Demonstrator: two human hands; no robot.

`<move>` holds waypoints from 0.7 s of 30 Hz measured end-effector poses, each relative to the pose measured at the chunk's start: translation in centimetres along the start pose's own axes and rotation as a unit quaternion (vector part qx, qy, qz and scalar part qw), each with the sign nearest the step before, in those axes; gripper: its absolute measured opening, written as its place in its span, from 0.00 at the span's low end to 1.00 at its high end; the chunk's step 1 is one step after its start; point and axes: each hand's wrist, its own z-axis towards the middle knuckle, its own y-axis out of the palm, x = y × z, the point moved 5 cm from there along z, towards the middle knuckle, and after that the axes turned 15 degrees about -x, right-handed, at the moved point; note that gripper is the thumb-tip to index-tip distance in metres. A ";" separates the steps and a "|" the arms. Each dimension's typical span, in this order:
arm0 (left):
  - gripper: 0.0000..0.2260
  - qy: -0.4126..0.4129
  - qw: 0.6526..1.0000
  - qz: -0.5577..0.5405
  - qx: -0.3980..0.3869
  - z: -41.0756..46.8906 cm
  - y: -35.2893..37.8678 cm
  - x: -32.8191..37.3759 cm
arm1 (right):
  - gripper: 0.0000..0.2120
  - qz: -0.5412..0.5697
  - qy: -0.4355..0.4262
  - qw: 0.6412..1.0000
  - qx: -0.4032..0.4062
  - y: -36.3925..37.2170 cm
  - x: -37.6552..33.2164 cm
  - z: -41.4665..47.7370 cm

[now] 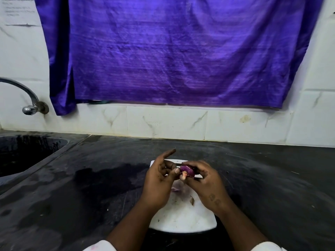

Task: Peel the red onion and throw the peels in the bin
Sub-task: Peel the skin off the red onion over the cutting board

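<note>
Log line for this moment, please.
step: peeling | red onion: held above cutting board | left hand: thumb on onion | right hand: grips onion | peels: some on board | bin: not in view

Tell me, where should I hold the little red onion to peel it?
Probably hold the red onion round its fat middle from the right, as the right hand does. That leaves its pale pointed tip sticking out leftward, where the thumb of the left hand can pinch the skin.
</note>
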 end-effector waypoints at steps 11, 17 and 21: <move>0.18 -0.046 0.996 -0.012 0.076 0.2 -2.0 -1.6 | 0.17 0.108 -0.031 0.992 0.059 -1.2 -0.1 0.2; 0.25 -0.062 0.990 0.123 0.026 -0.1 -1.0 -0.7 | 0.20 0.079 -0.005 0.996 0.031 -0.7 0.7 0.2; 0.15 -0.014 0.989 0.146 0.033 -0.3 -0.9 0.6 | 0.18 0.062 0.009 0.998 0.029 -0.7 0.6 0.0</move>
